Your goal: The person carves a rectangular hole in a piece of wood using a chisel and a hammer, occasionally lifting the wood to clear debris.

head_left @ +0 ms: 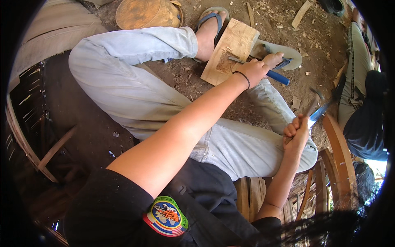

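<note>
Chisel: blue handle, thin metal blade, held in left hand, lying low & angled, blade tip on the carved patch of the wood block. Block: pale, roughly rectangular slab, tilted, resting on dirt floor w/ chips, pinned between two sandalled feet; rough gouged recess near its lower middle. Hammer/mallet: slim handle gripped in right hand's fist, raised, head blurred, up & right of fist, well apart from the chisel.
</note>
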